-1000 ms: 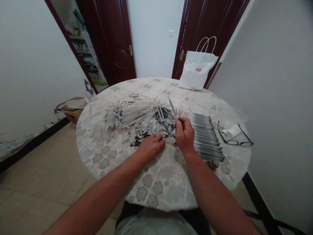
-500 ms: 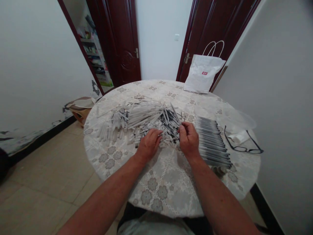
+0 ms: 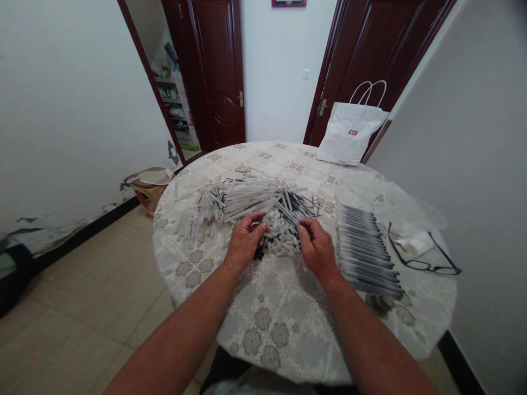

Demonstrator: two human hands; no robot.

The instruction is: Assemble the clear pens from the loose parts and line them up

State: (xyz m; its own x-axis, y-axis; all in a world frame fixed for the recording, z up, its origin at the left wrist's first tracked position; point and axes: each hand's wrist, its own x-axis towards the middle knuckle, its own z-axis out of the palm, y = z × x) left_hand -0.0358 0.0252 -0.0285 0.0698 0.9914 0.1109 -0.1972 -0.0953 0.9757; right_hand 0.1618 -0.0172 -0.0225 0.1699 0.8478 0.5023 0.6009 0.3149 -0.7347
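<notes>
My right hand (image 3: 316,247) is closed, thumb and forefinger pinching the near end of a slim pen tube (image 3: 287,212) that slants up to the left. My left hand (image 3: 246,239) reaches over the near edge of the heap, thumb and forefinger apart, beside small whitish pieces (image 3: 284,237). Behind both hands lies a pile of long white pen tubes (image 3: 247,197), mixed with thin dark sticks (image 3: 298,203). Small black pieces (image 3: 259,252) show beneath my left fingers. To the right, several grey-and-black pens (image 3: 364,249) lie side by side in a row.
A patterned cloth covers the round table (image 3: 263,334). Black-framed glasses (image 3: 424,266) and a white packet (image 3: 415,244) rest at the right. Farther back stands a white paper bag (image 3: 352,134). A stool (image 3: 150,189) is beyond the left edge.
The view has shifted, so the table sits slightly lower and farther right. My left thumb and forefinger have spread apart, and the tube at my right hand now slants left.
</notes>
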